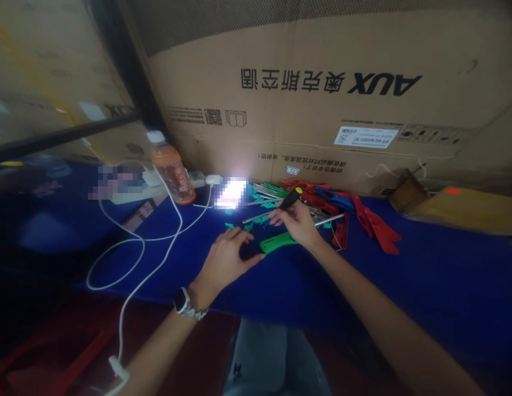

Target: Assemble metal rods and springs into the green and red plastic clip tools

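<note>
My right hand (298, 223) is closed round a black-handled screwdriver (289, 199) with a yellow cap, its tip pointing down toward the table. My left hand (228, 257), with a watch on its wrist, presses down on the left end of a green plastic handle piece (276, 242) lying on the blue table cover (425, 286). Both hands sit close together, right in front of a pile of parts.
A heap of red, green and blue plastic handles and metal blades (330, 206) lies behind my hands. An orange drink bottle (171, 169), a power strip (140, 184) with white cables (132, 247) and a glowing screen (231, 193) stand left. A large cardboard box (330, 99) walls the back.
</note>
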The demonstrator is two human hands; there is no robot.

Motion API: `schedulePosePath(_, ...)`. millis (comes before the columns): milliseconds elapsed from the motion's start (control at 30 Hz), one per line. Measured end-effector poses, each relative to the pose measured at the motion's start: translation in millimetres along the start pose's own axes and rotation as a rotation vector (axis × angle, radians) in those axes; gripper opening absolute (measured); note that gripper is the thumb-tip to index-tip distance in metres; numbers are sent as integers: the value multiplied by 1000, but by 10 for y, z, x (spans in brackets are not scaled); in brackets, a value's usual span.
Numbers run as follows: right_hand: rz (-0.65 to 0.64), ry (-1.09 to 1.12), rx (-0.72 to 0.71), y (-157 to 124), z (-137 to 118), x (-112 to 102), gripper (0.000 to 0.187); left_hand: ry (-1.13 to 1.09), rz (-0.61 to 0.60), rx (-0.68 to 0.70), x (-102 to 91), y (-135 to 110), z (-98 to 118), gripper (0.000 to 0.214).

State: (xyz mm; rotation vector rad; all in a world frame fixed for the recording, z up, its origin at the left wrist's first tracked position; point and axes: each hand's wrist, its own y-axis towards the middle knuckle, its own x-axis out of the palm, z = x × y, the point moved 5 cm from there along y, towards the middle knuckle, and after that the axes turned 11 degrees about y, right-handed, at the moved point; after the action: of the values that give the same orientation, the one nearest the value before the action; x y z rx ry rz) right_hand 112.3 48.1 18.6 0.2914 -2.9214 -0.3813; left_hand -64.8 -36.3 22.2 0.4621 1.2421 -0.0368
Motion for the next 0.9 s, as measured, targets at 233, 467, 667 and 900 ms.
schedulePosePath(233,22,55,7,8,-37,-54,36,-82,55,-24,-46,50,-26,22)
schedulePosePath(467,120,167,-22,2,-309,-262,33,-257,75,86,-42,523,103,19)
schedulePosePath(667,170,252,-52,-57,-441,-405,27,-482,102,71,144,810,263,9)
schedulePosePath(900,147,261,-47,-71,-416,-431,30,-476,154,47,232,781,272,7)
